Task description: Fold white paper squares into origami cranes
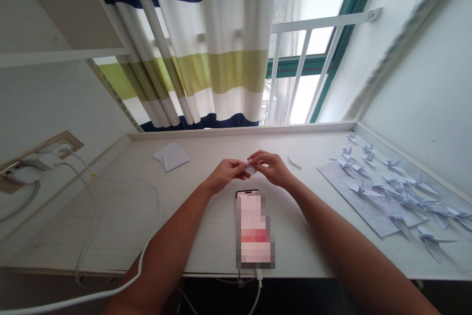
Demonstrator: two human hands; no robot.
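Hold the paper [251,168] just beyond the phone [253,232], clamped between fingertips of left hand [229,173] and right hand [272,166], ideally aligning edges before pressing any crease, and well apart from the cranes [397,185] to the phone's right.

left hand [229,175] – pinching | right hand [271,166] – pinching, fingertips [252,161] downturned | forearms [180,221] angled inward

Single head-worn view, looks forward and down from the near side of the bench [121,216]. Wide: covers left wall [55,99] to right wall [424,84], far end up to curtain [217,25] and railing [320,22]. Hands [229,175] fairly close, mid-view; bench's near edge shows too.
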